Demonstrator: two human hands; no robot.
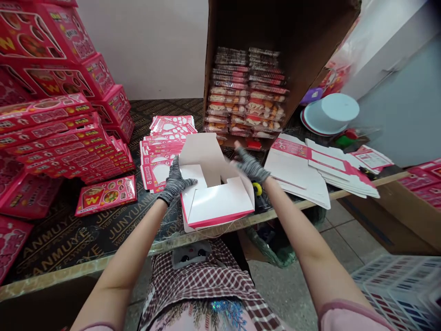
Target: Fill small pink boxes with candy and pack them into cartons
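Note:
A white-inside cardboard box (220, 202) with pink edging stands part-folded at the table's front edge, its back flap raised. My left hand (176, 181), in a grey fingerless glove, holds the box's left side, thumb over the side flap and fingers along the outside. My right hand (252, 164), gloved alike and blurred, is at the box's right side with its fingers apart. Whether it touches the box's right flap I cannot tell. Behind the box, a large brown carton (310, 50) lies open towards me, with stacked clear-wrapped food packs (248, 99) inside.
Pink printed boxes (69, 78) are piled high at left. Pink-and-white printed cards (160, 156) lie left of the box. Flat unfolded box blanks (299, 170) spread to the right, some overhanging the edge. A white tub (336, 112) is behind them; a white plastic crate (399, 289) stands lower right.

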